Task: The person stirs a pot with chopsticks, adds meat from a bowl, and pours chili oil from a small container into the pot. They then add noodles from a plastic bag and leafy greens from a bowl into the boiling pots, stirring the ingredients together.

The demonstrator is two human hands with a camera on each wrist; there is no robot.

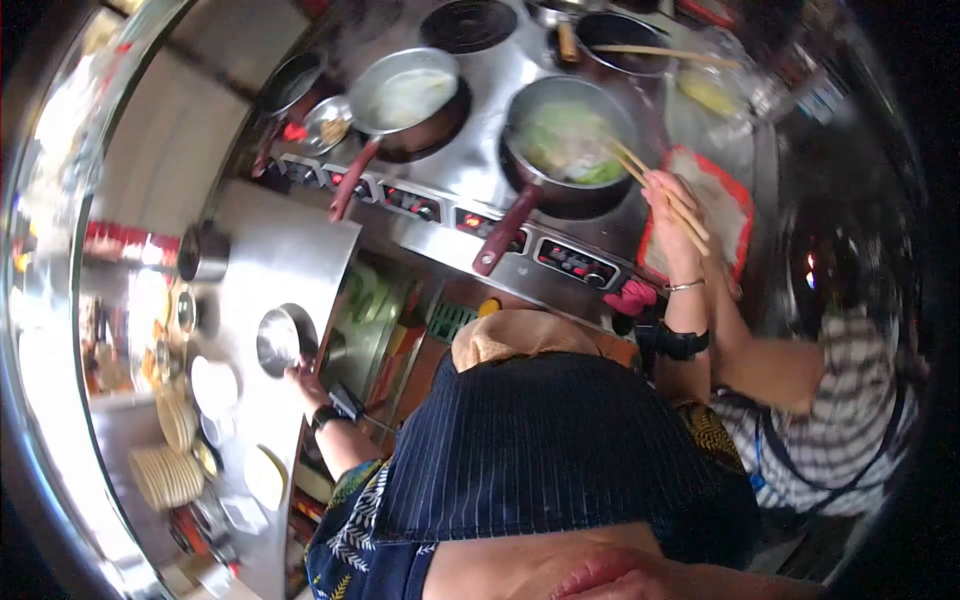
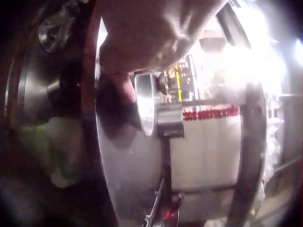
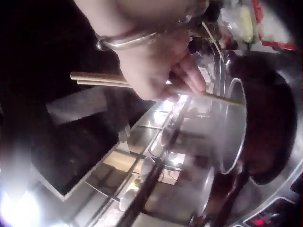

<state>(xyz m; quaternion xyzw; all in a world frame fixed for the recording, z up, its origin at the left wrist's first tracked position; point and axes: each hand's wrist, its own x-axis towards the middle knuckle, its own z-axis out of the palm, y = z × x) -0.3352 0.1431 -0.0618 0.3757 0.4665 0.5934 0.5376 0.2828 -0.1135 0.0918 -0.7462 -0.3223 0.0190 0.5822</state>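
The right hand (image 1: 672, 210) has its fingers curled round a pair of long, slim chopsticks (image 3: 102, 79) of pale wood, their far ends down inside a deep metal pot (image 1: 590, 200) with a dark outer wall and a smooth dark-red handle. The left hand (image 1: 300, 376) is closed on the handle of a small, round pan (image 1: 280, 338) of shiny steel, held over the brushed-steel counter (image 1: 248, 235); the pan's contents, if any, are too glare-washed to tell. In the pot, leafy green food lies in steaming liquid. Beside it on the smooth metal stove (image 1: 485, 110), a second pan (image 1: 400, 62), also dark outside, holds cloudy, whitish liquid with pale green pieces at one edge. A little metal bowl (image 1: 328, 125) near that pan contains yellowish bits. Just beside the right hand, a tray (image 1: 741, 192) with a bright red rim holds something pale and flat, and a crinkled clear bag (image 1: 710, 92) nearby has yellowish food in it. Round, cream-coloured plates (image 1: 165, 480) stand stacked on the counter.
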